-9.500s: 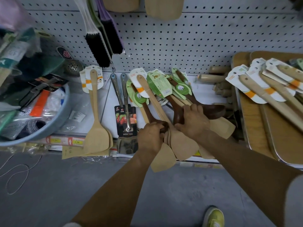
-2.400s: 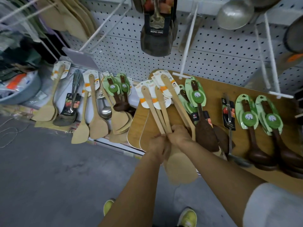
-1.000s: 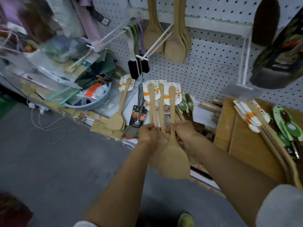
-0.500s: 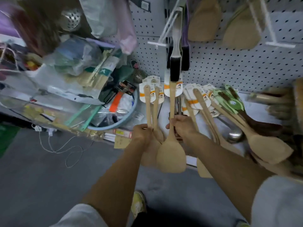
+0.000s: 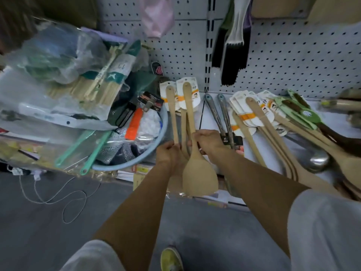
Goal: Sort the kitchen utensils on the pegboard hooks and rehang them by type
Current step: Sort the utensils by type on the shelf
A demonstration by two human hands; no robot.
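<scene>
We look down along two bare forearms toward a low shelf below a grey pegboard. Our left hand is curled round the handles of a couple of wooden spatulas, held upright with their paper tags toward the pegboard. Our right hand, just beside it, grips the handle of one more spatula, whose broad blade hangs below both hands, in front of the shelf edge. To the right, more tagged wooden spatulas lie fanned on the shelf, with dark spoons on green cards beyond them and two metal handles next to our right hand. Black brushes hang from the pegboard above. On the left, a blue basin holds mixed packaged goods, with bagged items piled over it. A yellow-green shoe shows on the grey floor.
</scene>
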